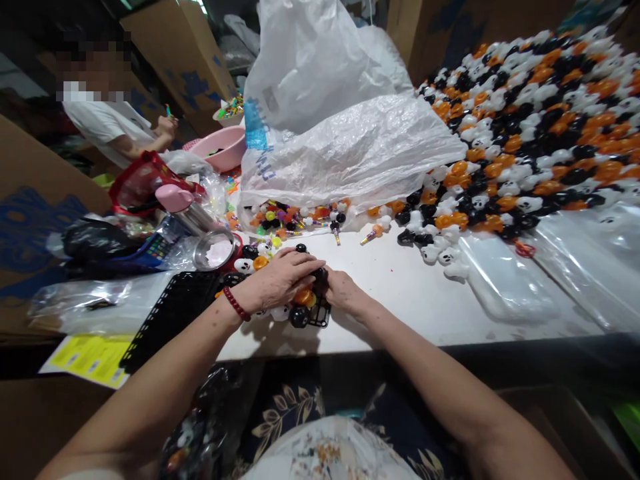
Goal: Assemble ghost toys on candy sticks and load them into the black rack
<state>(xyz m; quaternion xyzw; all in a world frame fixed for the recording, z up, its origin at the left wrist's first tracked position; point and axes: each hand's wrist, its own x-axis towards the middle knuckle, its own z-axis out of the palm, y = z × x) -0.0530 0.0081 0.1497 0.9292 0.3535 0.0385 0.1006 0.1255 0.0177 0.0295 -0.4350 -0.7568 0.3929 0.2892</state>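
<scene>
Clock positions are taken from the small black basket, which sits near the front edge of the white table. The heap of toys, mixed orange, black and white, lies at 2 o'clock. The large translucent bag stands at 12 o'clock. The long black tray lies at 9 o'clock.

The left hand is palm down over the basket's contents, fingers extended and together; its grip is hidden and cannot be told. The right hand is at the 2 o'clock side, fingers curled; their tips are hidden, so its grip cannot be told.

The black basket has an open lattice wall and squared corners. Glossy rounded pieces crowd it: an orange piece and, at 8 o'clock, a black ball.
</scene>
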